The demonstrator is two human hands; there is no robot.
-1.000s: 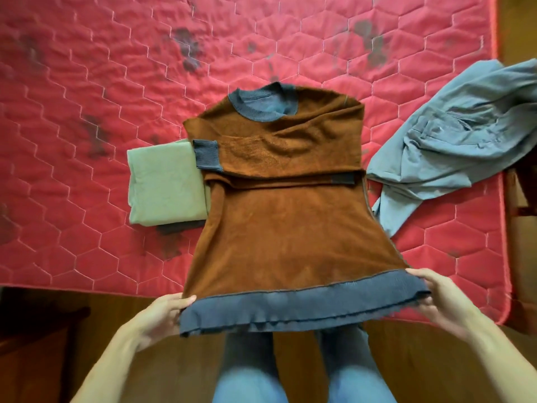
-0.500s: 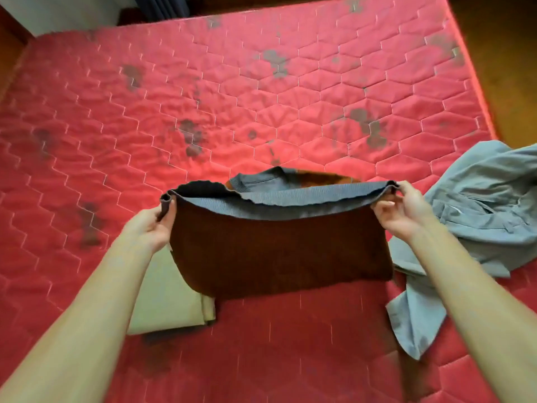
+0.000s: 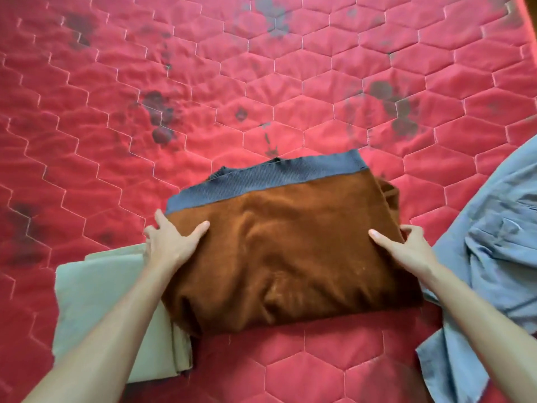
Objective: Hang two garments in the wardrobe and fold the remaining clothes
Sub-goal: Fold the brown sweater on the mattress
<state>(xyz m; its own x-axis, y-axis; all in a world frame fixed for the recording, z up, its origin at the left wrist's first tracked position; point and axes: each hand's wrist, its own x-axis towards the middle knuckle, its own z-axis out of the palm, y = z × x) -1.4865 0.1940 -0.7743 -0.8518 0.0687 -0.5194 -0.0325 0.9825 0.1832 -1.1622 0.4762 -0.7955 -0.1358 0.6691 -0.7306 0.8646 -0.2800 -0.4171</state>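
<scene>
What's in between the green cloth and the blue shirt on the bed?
The folded brown sweater lies between the green cloth and the blue shirt, its edge overlapping the green cloth. The head view shows this.

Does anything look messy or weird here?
Yes. Dark smudgy stains blotch the red mattress in several places, and the blue garment lies crumpled at its right side, unfolded beside the folded brown sweater.

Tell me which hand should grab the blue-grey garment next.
Probably right: the right hand grips the edge of the brown sweater beside the blue-grey garment; the left hand is on the far side.
</scene>
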